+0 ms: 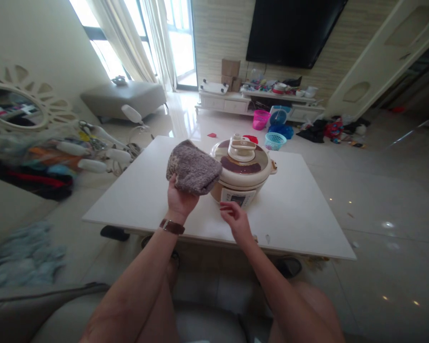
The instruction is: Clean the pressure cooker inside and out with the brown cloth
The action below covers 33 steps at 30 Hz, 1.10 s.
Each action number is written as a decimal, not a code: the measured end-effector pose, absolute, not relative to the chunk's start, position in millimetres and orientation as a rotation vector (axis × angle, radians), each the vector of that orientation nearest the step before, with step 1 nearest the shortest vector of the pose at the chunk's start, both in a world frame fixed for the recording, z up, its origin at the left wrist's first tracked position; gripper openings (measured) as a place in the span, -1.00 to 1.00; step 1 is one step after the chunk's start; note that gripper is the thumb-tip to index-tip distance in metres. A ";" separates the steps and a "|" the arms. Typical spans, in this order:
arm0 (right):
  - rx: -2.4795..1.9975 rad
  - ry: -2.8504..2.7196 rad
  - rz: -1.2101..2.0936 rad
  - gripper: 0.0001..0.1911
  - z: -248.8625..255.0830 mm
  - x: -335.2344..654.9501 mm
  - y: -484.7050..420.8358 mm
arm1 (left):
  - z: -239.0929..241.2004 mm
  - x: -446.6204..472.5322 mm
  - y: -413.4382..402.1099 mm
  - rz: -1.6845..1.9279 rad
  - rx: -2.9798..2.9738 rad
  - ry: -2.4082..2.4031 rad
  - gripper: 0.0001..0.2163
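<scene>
Above the white rectangular tabletop, left fingers grip a folded grey-brown fuzzy cloth beside a round cream lidded cooker, right fingers part-curled, empty; one-handed low hold could let cloth slip.

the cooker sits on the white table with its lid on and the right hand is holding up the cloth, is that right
Not quite: the head view shows the left hand holding up the cloth, not the right hand. The cooker does sit on the white table with its lid on.
</scene>
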State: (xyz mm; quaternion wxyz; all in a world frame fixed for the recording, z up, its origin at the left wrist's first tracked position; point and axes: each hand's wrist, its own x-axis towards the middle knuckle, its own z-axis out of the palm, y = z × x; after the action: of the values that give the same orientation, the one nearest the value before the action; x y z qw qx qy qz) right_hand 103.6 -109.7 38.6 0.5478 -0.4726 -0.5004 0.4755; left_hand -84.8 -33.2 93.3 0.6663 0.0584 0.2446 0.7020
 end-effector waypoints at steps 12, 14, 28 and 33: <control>-0.999 -0.784 1.074 -0.35 26.3 96.2 -117.1 | 99.2 -26.7 -86.3 0.990 0.158 0.531 -0.76; -0.948 -0.661 1.026 -0.36 40.9 98.1 -112.8 | 93.6 -25.9 -87.4 0.963 0.253 0.483 -0.78; -1.287 -1.064 0.156 -0.50 114.8 203.1 -79.7 | 60.8 -19.4 -67.5 0.513 0.947 0.512 -0.67; -1.510 -1.723 0.008 -0.41 107.8 143.3 -53.8 | 56.8 -17.2 -59.2 0.655 0.864 0.677 -0.78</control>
State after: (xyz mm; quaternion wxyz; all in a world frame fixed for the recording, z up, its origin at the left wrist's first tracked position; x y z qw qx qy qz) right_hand 143.3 -53.8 107.8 0.4124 -0.6005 -0.6851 0.0031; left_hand -17.2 -59.2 56.8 0.8025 0.4034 0.3159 0.3057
